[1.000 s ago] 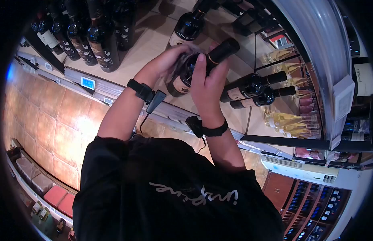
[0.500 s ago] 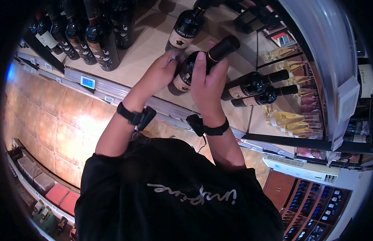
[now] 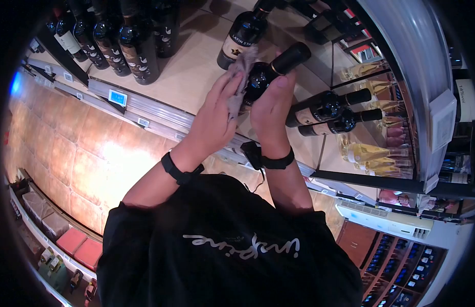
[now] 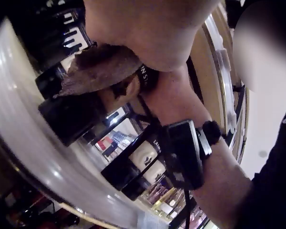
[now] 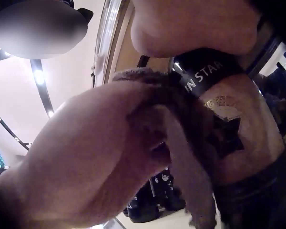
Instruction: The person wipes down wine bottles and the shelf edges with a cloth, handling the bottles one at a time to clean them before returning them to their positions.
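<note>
My right hand (image 3: pixel 272 110) grips a dark wine bottle (image 3: pixel 260 77) round its shoulder, with the black-capped neck tilted up to the right. A grey cloth (image 3: pixel 242 82) is in my left hand (image 3: pixel 214 115), held against the bottle's side. In the right wrist view the cloth (image 5: pixel 193 176) hangs beside the bottle's cream label (image 5: pixel 252 119), which bears a dark star. The left wrist view shows the cloth (image 4: pixel 102 69) across the bottle, partly covering it. Just behind, another bottle (image 3: pixel 242 38) with a "Latin Star" label stands on the shelf (image 3: pixel 184 77).
Two similar bottles (image 3: pixel 319 110) stand to the right of my right hand. Several dark bottles with swan designs (image 3: pixel 138 56) fill the shelf's left end. Pale yellow bottles (image 3: pixel 370 153) are farther right, by a curved clear shelf edge (image 3: pixel 416 61). Price tags (image 3: pixel 118 97) line the front edge.
My left hand has drawn back from the bottle's lower side, then moved up along it with the cloth. The right hand keeps its grip, and its thumb has shifted.
</note>
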Available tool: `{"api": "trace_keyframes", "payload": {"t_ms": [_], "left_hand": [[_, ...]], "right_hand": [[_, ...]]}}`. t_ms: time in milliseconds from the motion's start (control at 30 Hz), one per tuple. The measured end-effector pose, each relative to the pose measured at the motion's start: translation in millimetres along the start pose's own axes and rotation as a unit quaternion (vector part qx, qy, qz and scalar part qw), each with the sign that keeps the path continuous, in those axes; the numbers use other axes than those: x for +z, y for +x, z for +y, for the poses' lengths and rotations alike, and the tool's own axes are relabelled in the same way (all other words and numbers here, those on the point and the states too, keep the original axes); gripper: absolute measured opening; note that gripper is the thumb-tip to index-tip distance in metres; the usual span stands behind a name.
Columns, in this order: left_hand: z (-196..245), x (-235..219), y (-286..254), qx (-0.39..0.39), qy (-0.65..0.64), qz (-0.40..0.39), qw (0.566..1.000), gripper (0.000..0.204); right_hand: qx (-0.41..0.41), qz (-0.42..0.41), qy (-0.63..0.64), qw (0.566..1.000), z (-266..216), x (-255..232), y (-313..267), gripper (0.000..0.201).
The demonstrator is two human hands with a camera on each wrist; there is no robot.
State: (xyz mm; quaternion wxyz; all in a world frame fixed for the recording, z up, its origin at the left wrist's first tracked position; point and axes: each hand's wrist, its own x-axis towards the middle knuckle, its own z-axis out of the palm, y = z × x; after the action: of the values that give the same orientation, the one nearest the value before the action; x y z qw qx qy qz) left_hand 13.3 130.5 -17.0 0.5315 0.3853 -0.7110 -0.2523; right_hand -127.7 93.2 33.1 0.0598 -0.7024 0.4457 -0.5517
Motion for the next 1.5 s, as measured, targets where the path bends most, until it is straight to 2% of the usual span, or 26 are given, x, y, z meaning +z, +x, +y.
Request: {"api": "trace_keyframes", "payload": {"t_ms": [100, 200, 300, 400, 500, 600, 700, 800, 900, 1000, 1067, 1167, 1200, 1267, 1300, 1367, 1433, 1500], "left_hand": [[-15, 6, -23, -0.015, 0.037, -0.018, 0.999, 0.070], [-17, 2, -40, -0.021, 0.055, -0.043, 0.997, 0.066], [-23, 0, -53, -0.073, 0.048, -0.077, 0.993, 0.060], [-14, -3, -51, -0.134, 0.074, -0.098, 0.983, 0.056], [-11, -10, -49, -0.171, 0.072, -0.144, 0.972, 0.056], [0, -20, -45, -0.202, 0.105, -0.221, 0.948, 0.055], [11, -28, -37, -0.199, 0.068, -0.137, 0.968, 0.056], [-2, -31, -25, -0.091, 0.111, 0.051, 0.988, 0.057], [-4, -29, -5, -0.091, 0.012, 0.079, 0.993, 0.058], [12, -27, 20, -0.021, -0.018, 0.066, 0.997, 0.056], [30, -22, 37, 0.030, -0.038, 0.056, 0.997, 0.058], [61, -26, 64, 0.117, -0.029, 0.018, 0.993, 0.072], [64, -29, 73, 0.161, -0.014, -0.003, 0.987, 0.082], [50, -19, 95, 0.310, 0.088, 0.033, 0.946, 0.078], [28, -6, 116, 0.407, 0.175, 0.090, 0.892, 0.065], [32, -4, 118, 0.415, 0.209, 0.093, 0.880, 0.057], [76, -20, 93, 0.236, 0.106, -0.017, 0.966, 0.065], [54, -7, 77, 0.152, 0.013, 0.005, 0.988, 0.072]], "right_hand": [[0.026, 0.015, 0.015, 0.999, 1, 3, -3, 0.049], [0.060, -0.006, -0.024, 0.998, 0, 0, -8, 0.045], [0.047, 0.002, -0.011, 0.999, 2, 1, -8, 0.043], [0.133, -0.022, 0.020, 0.991, -6, -2, -8, 0.039], [0.098, -0.021, 0.009, 0.995, -11, -1, -6, 0.052], [0.069, -0.015, 0.003, 0.997, 1, 1, -6, 0.048], [0.076, -0.020, 0.001, 0.997, 1, 0, -6, 0.045], [0.081, -0.029, -0.003, 0.996, 3, -1, -8, 0.042], [0.046, -0.016, -0.029, 0.998, -2, -3, -6, 0.040], [0.126, -0.021, 0.031, 0.991, -3, -4, -6, 0.034], [0.026, 0.022, 0.020, 0.999, 14, 4, -5, 0.036], [-0.024, 0.027, 0.008, 0.999, 18, 5, -1, 0.039], [-0.034, 0.025, 0.008, 0.999, 16, 5, 0, 0.040], [-0.046, 0.017, 0.019, 0.999, 16, 5, 2, 0.041], [-0.048, 0.012, 0.027, 0.998, 16, 5, 2, 0.042], [-0.048, -0.002, 0.043, 0.998, 15, 3, 3, 0.043], [-0.046, -0.015, 0.052, 0.997, 14, 1, 4, 0.045], [-0.044, -0.032, 0.059, 0.997, 10, -2, 4, 0.048]]}}
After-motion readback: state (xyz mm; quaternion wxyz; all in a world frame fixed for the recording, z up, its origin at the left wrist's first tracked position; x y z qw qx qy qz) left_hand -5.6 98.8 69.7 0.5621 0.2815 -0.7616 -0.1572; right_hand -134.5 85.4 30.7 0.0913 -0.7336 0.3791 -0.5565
